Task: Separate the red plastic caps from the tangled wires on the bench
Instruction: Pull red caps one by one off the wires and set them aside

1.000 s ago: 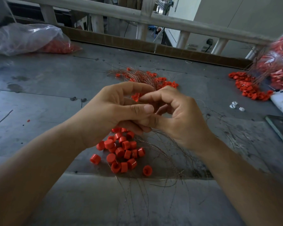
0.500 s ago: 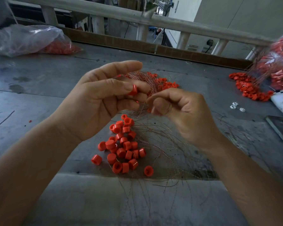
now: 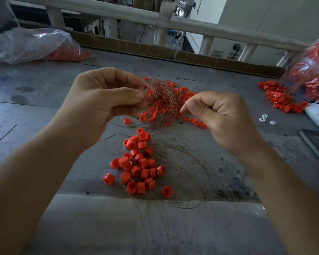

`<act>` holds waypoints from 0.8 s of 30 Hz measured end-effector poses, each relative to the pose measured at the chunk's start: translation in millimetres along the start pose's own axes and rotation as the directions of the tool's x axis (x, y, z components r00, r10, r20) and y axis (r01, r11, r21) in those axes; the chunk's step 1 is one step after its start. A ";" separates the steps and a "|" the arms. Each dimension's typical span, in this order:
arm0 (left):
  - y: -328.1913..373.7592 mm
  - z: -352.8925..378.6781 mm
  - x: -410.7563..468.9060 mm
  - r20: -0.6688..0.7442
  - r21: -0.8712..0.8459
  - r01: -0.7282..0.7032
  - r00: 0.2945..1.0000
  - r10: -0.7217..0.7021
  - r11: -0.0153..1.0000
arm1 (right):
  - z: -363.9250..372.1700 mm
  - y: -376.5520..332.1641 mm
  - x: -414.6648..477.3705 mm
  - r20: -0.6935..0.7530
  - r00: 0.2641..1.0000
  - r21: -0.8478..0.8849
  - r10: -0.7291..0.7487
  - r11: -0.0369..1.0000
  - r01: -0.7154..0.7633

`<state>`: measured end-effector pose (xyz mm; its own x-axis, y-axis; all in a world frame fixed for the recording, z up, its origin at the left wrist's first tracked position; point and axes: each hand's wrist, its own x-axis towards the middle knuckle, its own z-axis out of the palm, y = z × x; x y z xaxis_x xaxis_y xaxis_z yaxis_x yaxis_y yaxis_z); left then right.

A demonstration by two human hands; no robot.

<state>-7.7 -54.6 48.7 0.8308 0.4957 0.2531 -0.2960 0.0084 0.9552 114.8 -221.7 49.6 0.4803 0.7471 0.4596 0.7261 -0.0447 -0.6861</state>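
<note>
Head view: my left hand (image 3: 103, 105) pinches the wire tangle (image 3: 163, 97), my right hand (image 3: 219, 115) pinches one strand (image 3: 185, 104) beside it; next, I judge, pull apart to strip its red caps (image 3: 153, 110).

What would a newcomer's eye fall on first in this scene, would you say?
The heap of loose bright red cylindrical plastic caps at mid-bench, below the raised hands. Beyond it lies a tangled bundle of coppery wires studded with more caps; the right hand pinches a thin wire, the left hand apparently one red cap.
</note>
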 end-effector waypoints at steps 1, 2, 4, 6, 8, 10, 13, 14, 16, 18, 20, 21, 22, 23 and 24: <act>-0.4 -1.5 0.5 -0.009 0.049 -0.012 1.000 0.012 0.999 | 0.1 1.0 -0.2 0.025 1.000 -0.019 0.004 1.000 -0.003; -0.9 -2.7 0.7 -0.012 0.116 -0.022 1.000 0.024 0.993 | 0.5 1.8 -0.2 0.054 0.999 -0.038 0.010 0.999 -0.008; -3.2 -4.8 1.6 0.019 0.265 -0.024 1.000 0.020 0.964 | 1.9 3.2 0.0 0.122 0.992 -0.075 0.043 0.997 -0.033; -6.5 -4.6 1.9 0.097 0.433 -0.004 0.994 -0.042 0.901 | 1.7 5.6 0.2 0.184 0.978 -0.125 0.097 0.989 -0.075; -11.3 -3.4 2.1 0.168 0.593 0.003 0.978 -0.128 0.805 | 0.3 7.8 0.0 0.250 0.956 -0.194 0.155 0.975 -0.108; -16.0 -2.9 1.7 0.209 0.689 -0.009 0.960 -0.186 0.725 | -0.4 8.7 0.3 0.335 0.913 -0.279 0.232 0.950 -0.139; -18.5 -2.8 1.7 0.254 0.735 -0.021 0.935 -0.247 0.678 | 0.3 10.1 0.3 0.430 0.843 -0.380 0.323 0.912 -0.156; -19.2 -2.9 1.9 0.259 0.737 -0.020 0.932 -0.254 0.675 | 0.4 10.4 0.4 0.445 0.830 -0.394 0.337 0.906 -0.157; -21.0 -2.8 2.0 0.262 0.740 -0.016 0.928 -0.266 0.672 | 0.3 9.9 0.3 0.461 0.815 -0.403 0.351 0.901 -0.160; -22.5 -1.7 1.8 0.260 0.742 -0.012 0.927 -0.271 0.671 | -0.3 9.2 0.3 0.466 0.812 -0.394 0.351 0.904 -0.164; -23.1 -2.4 3.2 0.238 0.738 -0.005 0.938 -0.253 0.674 | -0.1 8.0 0.7 0.455 0.821 -0.378 0.347 0.909 -0.174; -23.6 -3.5 4.6 0.215 0.734 0.000 0.949 -0.232 0.679 | 0.0 7.4 1.1 0.443 0.828 -0.370 0.343 0.912 -0.180; -23.9 -5.0 6.3 0.184 0.729 0.007 0.961 -0.206 0.685 | 0.1 6.7 1.7 0.431 0.835 -0.362 0.341 0.913 -0.187; -24.5 -6.8 8.0 0.149 0.723 0.016 0.973 -0.178 0.690 | -0.1 6.3 2.4 0.416 0.843 -0.357 0.341 0.914 -0.193; -25.4 -8.8 9.8 0.112 0.720 0.027 0.982 -0.154 0.694 | -0.6 6.3 2.8 0.400 0.850 -0.354 0.342 0.913 -0.201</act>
<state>3.9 -42.3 25.6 0.9139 0.3883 0.1188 0.1560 -0.6058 0.7802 121.0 -220.3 47.0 0.4596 0.8854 -0.0698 0.7409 -0.4256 -0.5196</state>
